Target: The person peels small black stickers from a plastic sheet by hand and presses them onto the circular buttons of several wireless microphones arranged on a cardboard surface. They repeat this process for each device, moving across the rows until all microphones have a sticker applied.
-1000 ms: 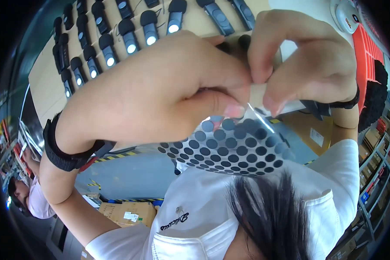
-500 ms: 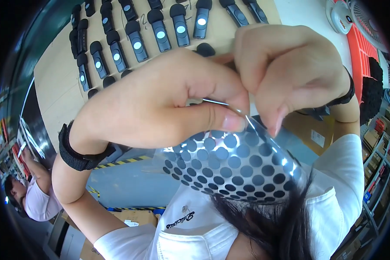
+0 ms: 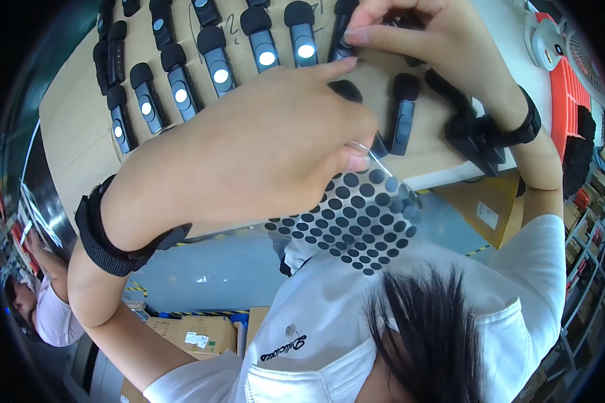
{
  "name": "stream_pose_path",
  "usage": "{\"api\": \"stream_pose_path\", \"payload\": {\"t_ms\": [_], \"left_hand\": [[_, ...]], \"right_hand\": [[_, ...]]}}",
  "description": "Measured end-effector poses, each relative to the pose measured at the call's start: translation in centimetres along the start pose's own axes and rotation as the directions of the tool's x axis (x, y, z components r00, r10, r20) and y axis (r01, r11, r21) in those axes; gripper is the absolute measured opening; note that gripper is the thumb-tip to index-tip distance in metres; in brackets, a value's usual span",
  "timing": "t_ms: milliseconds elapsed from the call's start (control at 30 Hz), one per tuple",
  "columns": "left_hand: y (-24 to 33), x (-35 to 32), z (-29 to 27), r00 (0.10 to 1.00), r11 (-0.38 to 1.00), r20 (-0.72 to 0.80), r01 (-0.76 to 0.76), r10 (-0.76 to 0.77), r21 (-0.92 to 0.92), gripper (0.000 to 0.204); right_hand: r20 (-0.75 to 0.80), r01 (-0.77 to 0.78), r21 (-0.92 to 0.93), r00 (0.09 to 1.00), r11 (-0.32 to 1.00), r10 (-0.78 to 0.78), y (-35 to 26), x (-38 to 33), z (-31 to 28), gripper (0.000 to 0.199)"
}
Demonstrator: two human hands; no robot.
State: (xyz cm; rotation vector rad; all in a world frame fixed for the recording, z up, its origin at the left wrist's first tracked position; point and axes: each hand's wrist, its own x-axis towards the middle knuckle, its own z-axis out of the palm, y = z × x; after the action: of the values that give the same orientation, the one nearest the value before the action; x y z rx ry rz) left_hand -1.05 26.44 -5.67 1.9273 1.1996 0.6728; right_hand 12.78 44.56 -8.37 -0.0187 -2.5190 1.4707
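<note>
My left hand (image 3: pixel 249 144) pinches the upper corner of a clear sheet (image 3: pixel 356 218) covered in rows of round black stickers; the sheet hangs below it. Its index finger stretches toward the lower end of a small black clip-on microphone (image 3: pixel 338 46) with a foam cap. My right hand (image 3: pixel 444 43) bends over that same microphone, thumb and fingertips closed together against its face. Whatever lies between those fingertips is hidden. Several similar microphones, one of them (image 3: pixel 265 47) just left of my hands, lie in rows on brown cardboard, many with a bright round spot.
Another microphone (image 3: pixel 402 117) lies near the board's front edge, beside black parts (image 3: pixel 474 138) under my right wrist. A white fan (image 3: pixel 544 43) and a red crate (image 3: pixel 566 101) stand at the right. Cartons (image 3: pixel 198 332) sit below the table. Another person (image 3: pixel 50 302) is at the far left.
My right hand has left the sticker sheet and moved up and away to a microphone. My left hand still holds the sheet, which now hangs flatter, and has shifted slightly left.
</note>
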Motion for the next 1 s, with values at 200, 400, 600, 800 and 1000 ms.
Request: {"api": "stream_pose_path", "payload": {"t_ms": [200, 400, 600, 800, 1000], "left_hand": [[0.2, 0.1, -0.1, 0.999, 1.0, -0.033, 0.014, -0.015, -0.016, 0.012], [0.1, 0.2, -0.2, 0.999, 0.999, 0.0, 0.039, -0.039, 0.009, 0.012], [-0.1, 0.2, -0.1, 0.997, 0.997, 0.004, 0.074, -0.074, -0.034, 0.011], [0.9, -0.4, -0.4, 0.998, 1.0, -0.064, -0.006, 0.006, 0.013, 0.011], [3.5, -2.3, -1.1, 0.966, 0.976, -0.23, 0.151, -0.113, 0.154, 0.006]], "right_hand": [[-0.008, -0.033, -0.083, 0.999, 0.996, 0.032, -0.7, -0.1, 0.1, 0.007], [-0.02, 0.014, 0.008, 1.0, 1.0, -0.014, 0.2, 0.0, 0.4, 0.007], [-0.014, 0.107, -0.049, 0.994, 0.993, -0.107, 0.6, -0.2, 0.6, 0.015], [-0.083, -0.043, 0.243, 0.994, 0.969, 0.065, -0.6, 0.2, -0.8, 0.036], [0.188, -0.278, 0.401, 0.957, 0.873, 0.219, -5.7, -1.6, -1.8, 0.04]]}}
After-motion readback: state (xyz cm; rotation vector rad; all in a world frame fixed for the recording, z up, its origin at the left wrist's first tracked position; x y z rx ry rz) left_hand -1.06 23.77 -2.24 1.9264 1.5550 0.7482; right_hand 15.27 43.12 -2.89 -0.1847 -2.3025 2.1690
